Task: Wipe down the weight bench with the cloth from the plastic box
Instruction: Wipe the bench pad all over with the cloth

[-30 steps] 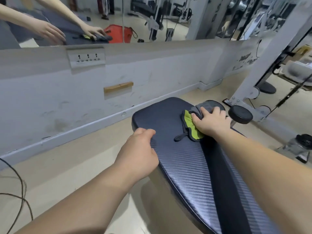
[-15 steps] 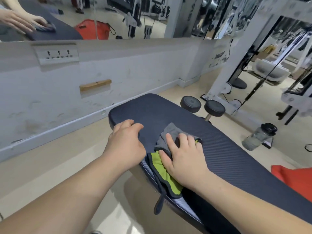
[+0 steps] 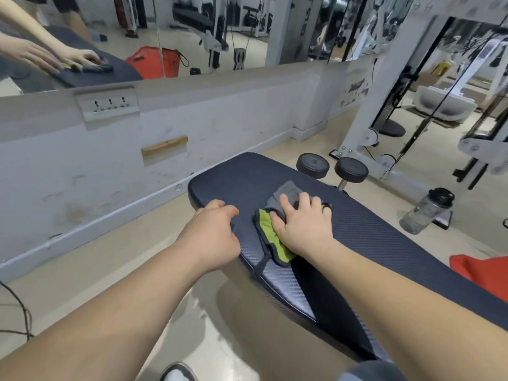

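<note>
The weight bench [image 3: 371, 237] has a dark blue, carbon-pattern pad that runs from the centre to the lower right. A grey and lime-green cloth [image 3: 270, 235] lies bunched on the pad near its left edge, a loop hanging over the side. My right hand [image 3: 302, 224] presses flat on the cloth, fingers spread over it. My left hand [image 3: 214, 235] curls over the left edge of the pad just beside the cloth, gripping the bench.
A clear water bottle [image 3: 426, 211] stands on the floor right of the bench. Two black foam rollers [image 3: 332, 167] sit past the far end, by a white cable machine frame [image 3: 371, 119]. Something red [image 3: 483, 273] lies at the right. A mirrored wall [image 3: 137, 149] runs along the left.
My right hand has slid the cloth from the far end of the pad back toward me and to the left edge, then a little inward. My left hand stays on the edge.
</note>
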